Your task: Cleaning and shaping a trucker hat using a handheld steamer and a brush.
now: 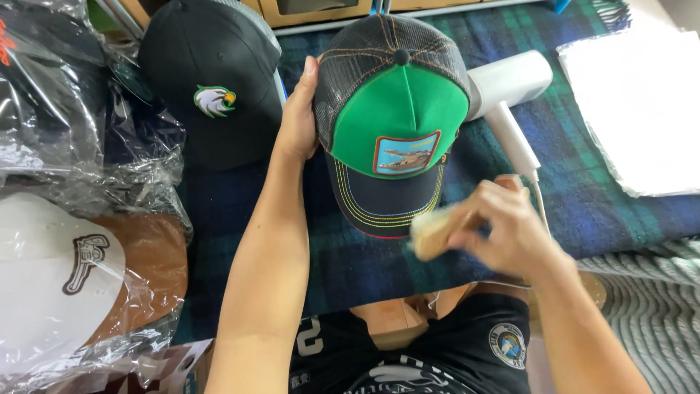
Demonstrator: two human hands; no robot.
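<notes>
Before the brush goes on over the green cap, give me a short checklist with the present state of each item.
1. Left hand steadies the green cap at its side: ok.
2. Right hand grips the brush: ok, though blurred.
3. Brush touching the cap's brim: cannot tell, motion blur.
4. Cap rests on the plaid blanket: ok.
5. White steamer lies clear of the brush, beside the cap: ok.
6. Black cap apart from the green one: ok.

Bare blanket (350, 270) lies open below the green cap (394, 124); black cap (211, 80) and white steamer (510, 95) flank it closely.
</notes>
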